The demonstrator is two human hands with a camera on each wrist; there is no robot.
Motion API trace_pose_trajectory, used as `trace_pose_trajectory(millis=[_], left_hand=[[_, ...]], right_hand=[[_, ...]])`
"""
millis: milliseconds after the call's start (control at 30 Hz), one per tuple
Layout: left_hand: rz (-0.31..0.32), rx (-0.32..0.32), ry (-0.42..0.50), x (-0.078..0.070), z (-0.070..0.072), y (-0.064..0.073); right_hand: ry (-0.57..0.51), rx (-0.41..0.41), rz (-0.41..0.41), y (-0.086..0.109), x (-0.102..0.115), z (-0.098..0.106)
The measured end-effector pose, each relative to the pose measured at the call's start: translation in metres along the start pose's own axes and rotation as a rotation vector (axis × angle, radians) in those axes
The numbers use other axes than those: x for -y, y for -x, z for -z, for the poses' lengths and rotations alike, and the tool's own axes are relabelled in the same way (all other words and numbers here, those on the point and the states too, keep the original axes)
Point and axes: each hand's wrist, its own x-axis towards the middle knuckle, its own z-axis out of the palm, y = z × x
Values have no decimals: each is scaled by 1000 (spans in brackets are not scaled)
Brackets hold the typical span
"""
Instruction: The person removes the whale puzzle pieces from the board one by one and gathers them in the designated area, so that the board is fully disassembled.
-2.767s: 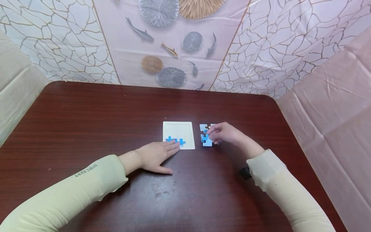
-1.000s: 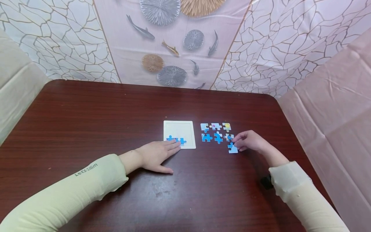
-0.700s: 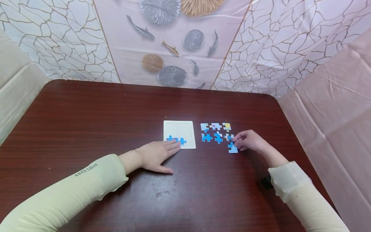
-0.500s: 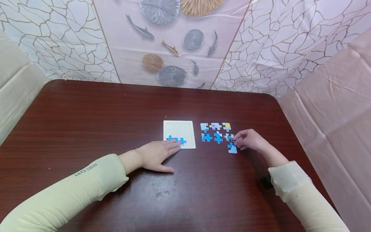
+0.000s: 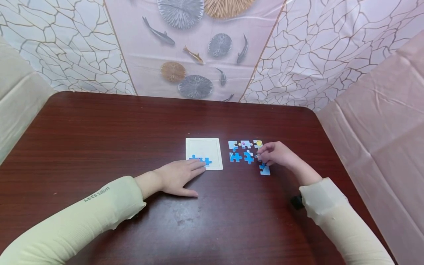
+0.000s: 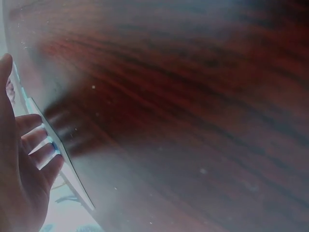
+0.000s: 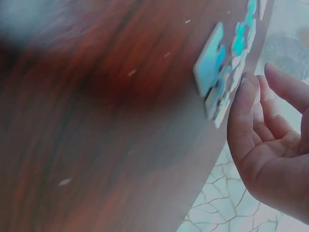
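My left hand [image 5: 179, 178] lies flat with straight fingers, its fingertips on the lower edge of a white square puzzle tray [image 5: 205, 147]. Inside the tray, along its lower side, sit joined blue puzzle pieces [image 5: 208, 161], partly covered by those fingers. In the head view my right hand [image 5: 276, 152] is over the right end of the loose pieces, hiding one of them. The right wrist view shows the right hand [image 7: 270, 135] with loosely bent fingers, thumb apart and nothing between them. Nearest below it is a blue corner piece [image 5: 265, 170].
Several loose pieces lie right of the tray, among them a sun piece [image 5: 258, 143], a pink-marked piece [image 5: 246, 144] and a blue piece [image 5: 248, 157]. The dark wooden table [image 5: 116, 132] has patterned cloth [image 5: 298, 73] hanging behind it.
My right hand has gone from the left part of the loose pieces to their right end, by the corner piece, and has now shifted slightly up and left. The left hand stays put.
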Motion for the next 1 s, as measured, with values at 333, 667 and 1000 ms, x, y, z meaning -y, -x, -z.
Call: trace_pose_trajectory(millis=[333, 667, 1000], left_hand=[[-14, -26, -31, 1, -4, 4], [-6, -81, -17, 4, -3, 12], [37, -49, -40, 16, -5, 27]], right_hand=[[0, 31, 53, -5, 19, -9], [-22, 62, 92, -12, 35, -21], [-40, 109, 141, -18, 56, -37]])
